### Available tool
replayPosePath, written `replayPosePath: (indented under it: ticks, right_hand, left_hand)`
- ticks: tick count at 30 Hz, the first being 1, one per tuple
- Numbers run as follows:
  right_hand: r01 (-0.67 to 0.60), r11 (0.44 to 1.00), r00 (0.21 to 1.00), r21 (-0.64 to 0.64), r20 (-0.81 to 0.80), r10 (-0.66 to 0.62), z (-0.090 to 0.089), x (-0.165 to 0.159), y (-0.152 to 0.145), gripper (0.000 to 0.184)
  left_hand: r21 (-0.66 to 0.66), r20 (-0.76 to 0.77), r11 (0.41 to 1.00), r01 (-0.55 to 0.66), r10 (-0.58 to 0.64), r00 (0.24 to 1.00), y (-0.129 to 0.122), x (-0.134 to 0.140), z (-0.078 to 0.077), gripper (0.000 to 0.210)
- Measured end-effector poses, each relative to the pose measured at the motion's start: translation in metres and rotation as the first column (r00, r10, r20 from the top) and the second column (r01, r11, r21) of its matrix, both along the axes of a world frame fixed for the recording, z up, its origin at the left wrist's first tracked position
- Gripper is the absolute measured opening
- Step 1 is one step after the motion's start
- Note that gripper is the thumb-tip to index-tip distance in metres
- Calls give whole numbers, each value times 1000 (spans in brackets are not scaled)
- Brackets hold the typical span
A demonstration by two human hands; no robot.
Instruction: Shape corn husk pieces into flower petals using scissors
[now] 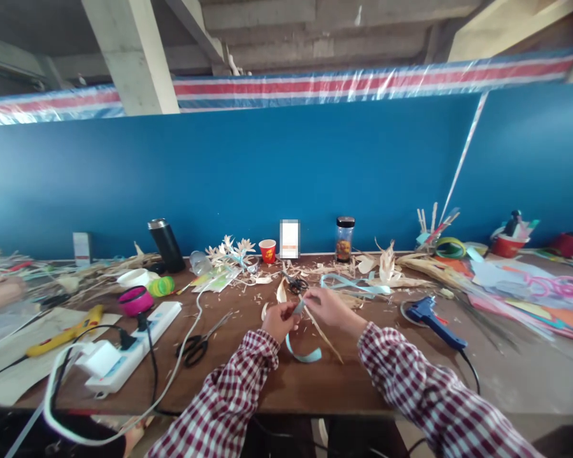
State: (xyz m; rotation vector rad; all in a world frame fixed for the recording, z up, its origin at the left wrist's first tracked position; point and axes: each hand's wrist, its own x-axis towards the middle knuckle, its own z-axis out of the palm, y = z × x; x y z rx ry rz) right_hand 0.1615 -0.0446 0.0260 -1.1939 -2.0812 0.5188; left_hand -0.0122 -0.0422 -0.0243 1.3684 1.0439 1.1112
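Observation:
Near the middle of the table, my left hand (pixel 281 320) is closed, its fingers pinching a light blue ribbon (pixel 307 357) whose loose end curls down toward the tabletop. My right hand (pixel 328 308) meets it from the right, fingers also pinched at the upper part of the ribbon. From between the hands a thin straw-coloured stalk (pixel 328 341) slants down to the right; which hand holds it I cannot tell. Just behind my fingers lie small dark scissors (pixel 296 284). More light blue ribbon (pixel 358 286) lies beyond my right hand.
Black scissors (pixel 195 348) and a white power strip (pixel 136 350) lie left, near a yellow glue gun (pixel 67 332). A blue glue gun (pixel 434 321) rests right. A red paper cup (pixel 268 252), a jar (pixel 344 240) and a black bottle (pixel 166 245) stand behind. Another person's hand (pixel 2 294) shows far left.

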Motion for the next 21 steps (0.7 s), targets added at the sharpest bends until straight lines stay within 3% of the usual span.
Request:
replayPosePath:
  ticks: [5,11,17,21]
  right_hand:
    - [111,993,975,-39,-191,-116,11,24,9,21]
    - [159,983,950,-94,-255,-178,7,51,6,22]
    - [117,990,990,-77,-64,-122,13,69,-7,21]
    - [123,990,991,-66,63,-119,24,77,-12,23]
  left_hand:
    - [-130,21,991,16,-13,1000,-7,-6,9,20]
    - [-226,31,974,26,-20,999,-13,-24,25,26]
    - [-159,-15,982,103,-107,994,-19,-34,26,26]
    - [-200,-4,979,26,-27,1000,-21,-29,28,22]
